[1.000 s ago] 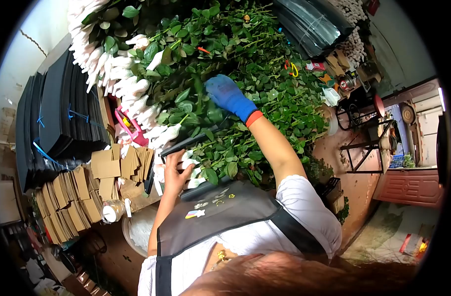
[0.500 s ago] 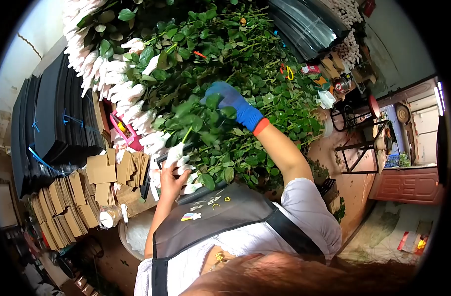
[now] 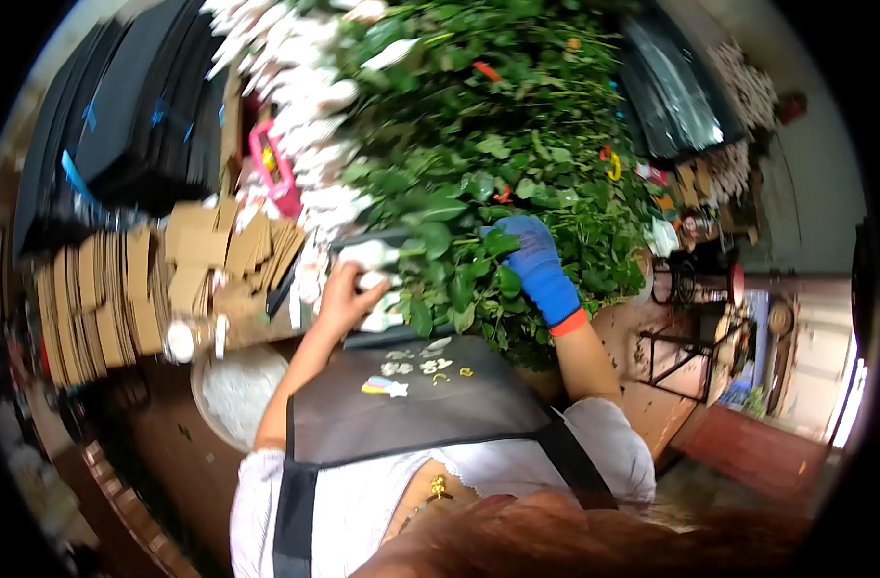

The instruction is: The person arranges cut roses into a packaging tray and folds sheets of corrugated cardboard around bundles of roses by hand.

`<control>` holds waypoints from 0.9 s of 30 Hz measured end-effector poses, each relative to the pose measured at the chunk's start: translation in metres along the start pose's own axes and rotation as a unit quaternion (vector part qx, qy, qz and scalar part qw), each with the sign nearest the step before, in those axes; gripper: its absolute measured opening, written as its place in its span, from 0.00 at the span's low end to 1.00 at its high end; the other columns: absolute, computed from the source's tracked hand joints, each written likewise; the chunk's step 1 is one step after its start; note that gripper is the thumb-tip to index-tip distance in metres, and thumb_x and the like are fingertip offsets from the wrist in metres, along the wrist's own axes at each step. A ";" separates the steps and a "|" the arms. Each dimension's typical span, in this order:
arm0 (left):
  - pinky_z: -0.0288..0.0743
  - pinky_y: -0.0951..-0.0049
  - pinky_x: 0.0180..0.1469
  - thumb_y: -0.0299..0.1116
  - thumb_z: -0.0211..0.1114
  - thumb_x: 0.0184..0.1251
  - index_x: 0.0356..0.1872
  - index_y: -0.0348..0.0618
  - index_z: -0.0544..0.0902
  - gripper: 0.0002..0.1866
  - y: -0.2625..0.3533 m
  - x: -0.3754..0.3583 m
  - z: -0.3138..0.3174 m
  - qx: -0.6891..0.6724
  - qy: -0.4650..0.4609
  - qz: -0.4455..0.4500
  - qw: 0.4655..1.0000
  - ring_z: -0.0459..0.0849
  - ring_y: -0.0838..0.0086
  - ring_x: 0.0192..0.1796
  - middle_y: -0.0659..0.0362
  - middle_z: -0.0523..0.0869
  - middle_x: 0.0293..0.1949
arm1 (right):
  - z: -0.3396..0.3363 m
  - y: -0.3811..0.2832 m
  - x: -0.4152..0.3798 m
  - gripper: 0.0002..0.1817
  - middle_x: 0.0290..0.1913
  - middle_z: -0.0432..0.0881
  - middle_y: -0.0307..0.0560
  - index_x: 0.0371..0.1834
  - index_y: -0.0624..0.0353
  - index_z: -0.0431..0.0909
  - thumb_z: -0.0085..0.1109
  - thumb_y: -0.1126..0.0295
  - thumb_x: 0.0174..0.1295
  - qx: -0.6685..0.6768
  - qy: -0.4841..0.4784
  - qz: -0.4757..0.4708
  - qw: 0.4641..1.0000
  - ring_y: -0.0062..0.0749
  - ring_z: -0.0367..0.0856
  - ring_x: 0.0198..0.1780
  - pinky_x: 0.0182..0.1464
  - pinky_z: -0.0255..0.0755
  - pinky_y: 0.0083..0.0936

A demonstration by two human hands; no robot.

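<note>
Centre of the frame, and here are the white mesh-capped flower heads (image 3: 369,254) on leafy green stems (image 3: 450,275), a small bundle lying crosswise just above the dark grey apron (image 3: 411,400). The bare left hand (image 3: 342,299) is right at the heads, thumb standing apart from the fingers with a white head showing between; whether they clamp it, I can't tell. Over to the right, the right hand, in a blue glove with an orange cuff (image 3: 529,252), reaches into the leaves; its fingertips are buried, so no telling if they are closed on a stem.

The step in hand looks like lining a stem up with its neighbours. The next move seems to call for level heads and a gentle touch on the foliage. Beyond, the big green heap (image 3: 478,144) fills the upper middle; at left, tan cardboard pieces (image 3: 194,236) sit on the table (image 3: 252,329).
</note>
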State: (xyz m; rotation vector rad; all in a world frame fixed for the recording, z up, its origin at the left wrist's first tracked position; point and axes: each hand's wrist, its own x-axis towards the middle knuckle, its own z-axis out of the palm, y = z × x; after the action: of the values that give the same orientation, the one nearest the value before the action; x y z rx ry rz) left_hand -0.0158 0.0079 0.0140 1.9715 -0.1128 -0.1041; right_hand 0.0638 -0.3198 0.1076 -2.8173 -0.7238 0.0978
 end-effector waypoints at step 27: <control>0.73 0.56 0.30 0.43 0.62 0.75 0.33 0.41 0.76 0.15 0.028 0.005 -0.004 0.033 0.163 -0.022 0.986 0.81 0.49 0.28 0.48 0.79 0.23 | 0.061 -0.099 0.051 0.18 0.42 0.89 0.47 0.54 0.35 0.81 0.56 0.48 0.63 -0.052 -0.139 0.068 0.987 0.49 0.87 0.43 0.45 0.79 0.45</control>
State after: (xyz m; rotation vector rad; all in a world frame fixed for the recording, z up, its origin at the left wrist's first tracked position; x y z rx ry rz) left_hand -0.0114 0.0000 0.0410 2.0298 0.1423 0.1977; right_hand 0.0546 -0.1979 0.0713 -2.9865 -0.6063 0.4988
